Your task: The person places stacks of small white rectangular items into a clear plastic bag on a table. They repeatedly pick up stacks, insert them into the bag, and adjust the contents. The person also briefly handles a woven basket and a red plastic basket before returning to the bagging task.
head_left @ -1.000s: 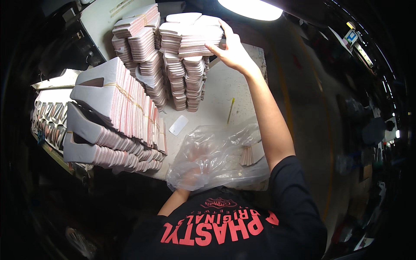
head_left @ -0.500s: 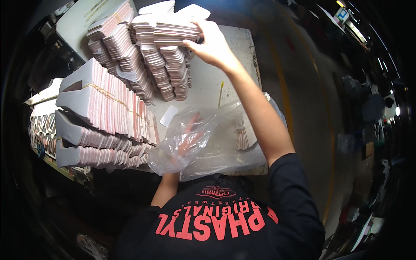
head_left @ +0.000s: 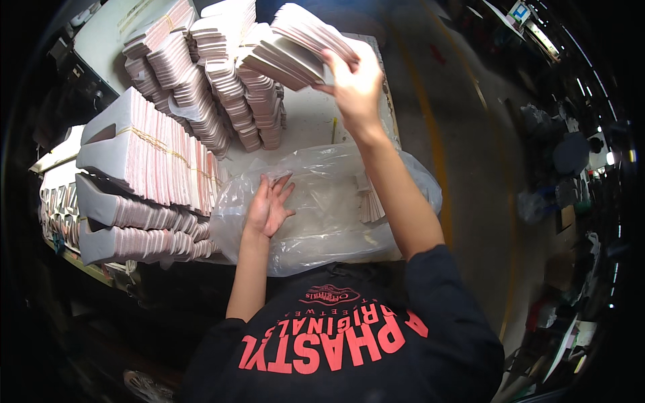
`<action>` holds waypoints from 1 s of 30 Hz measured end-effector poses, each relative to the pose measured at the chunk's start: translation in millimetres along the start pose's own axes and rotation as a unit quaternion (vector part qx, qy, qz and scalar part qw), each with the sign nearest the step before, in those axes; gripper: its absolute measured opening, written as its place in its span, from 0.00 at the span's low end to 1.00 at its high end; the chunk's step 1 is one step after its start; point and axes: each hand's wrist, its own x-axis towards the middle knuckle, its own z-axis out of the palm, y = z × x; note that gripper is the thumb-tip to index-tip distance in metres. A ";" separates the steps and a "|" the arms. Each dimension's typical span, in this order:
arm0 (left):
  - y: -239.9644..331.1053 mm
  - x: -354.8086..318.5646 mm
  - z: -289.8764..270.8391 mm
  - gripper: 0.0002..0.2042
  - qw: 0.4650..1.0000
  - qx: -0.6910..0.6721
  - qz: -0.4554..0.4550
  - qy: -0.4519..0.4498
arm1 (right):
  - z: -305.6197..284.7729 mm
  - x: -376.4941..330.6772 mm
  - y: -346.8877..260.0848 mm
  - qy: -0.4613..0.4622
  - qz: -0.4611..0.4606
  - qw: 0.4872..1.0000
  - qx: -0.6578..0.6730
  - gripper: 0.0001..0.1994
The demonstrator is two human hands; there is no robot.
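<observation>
My right hand (head_left: 355, 84) grips a bundle of thin grey and pinkish-white sheet pieces (head_left: 295, 52), lifted above the far part of the table and fanned slightly apart. In front of me lies a large clear plastic bag (head_left: 316, 254), its mouth spread wide. My left hand (head_left: 269, 207) is at the bag's left side, palm up, fingers stretched apart and holding nothing. A smaller bundle of the same pieces (head_left: 371, 205) rests inside the bag on the right, partly hidden by my right forearm.
Tall stacks of similar pieces (head_left: 188, 94) stand at the far left of the white table (head_left: 316, 114). Nearer on the left are rubber-banded rows (head_left: 154, 148) of larger grey-faced pieces. A yellow stick (head_left: 334, 129) lies beyond the bag. The floor (head_left: 437, 134) runs along the right.
My right hand has lifted the bundle off the stacks and moved it slightly right, tilting it. My left hand has come out from under the plastic, and the bag's mouth has opened wider.
</observation>
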 end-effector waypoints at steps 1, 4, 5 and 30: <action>2.0 3.1 -0.3 0.43 1.000 0.006 -0.003 0.006 | -15.5 -21.9 -9.9 -0.009 0.002 0.995 0.102 0.15; 7.4 14.4 -4.2 0.42 0.999 0.013 -0.016 0.036 | -60.1 -74.2 -44.7 0.014 0.092 0.990 0.109 0.14; 8.3 18.0 -5.7 0.41 0.999 0.032 -0.018 0.040 | -77.5 -93.5 -62.2 -0.018 0.147 0.979 0.140 0.15; -70.7 44.5 -50.7 0.47 0.823 0.566 -0.049 0.034 | -92.3 -214.7 93.7 -0.317 0.130 0.657 -0.672 0.61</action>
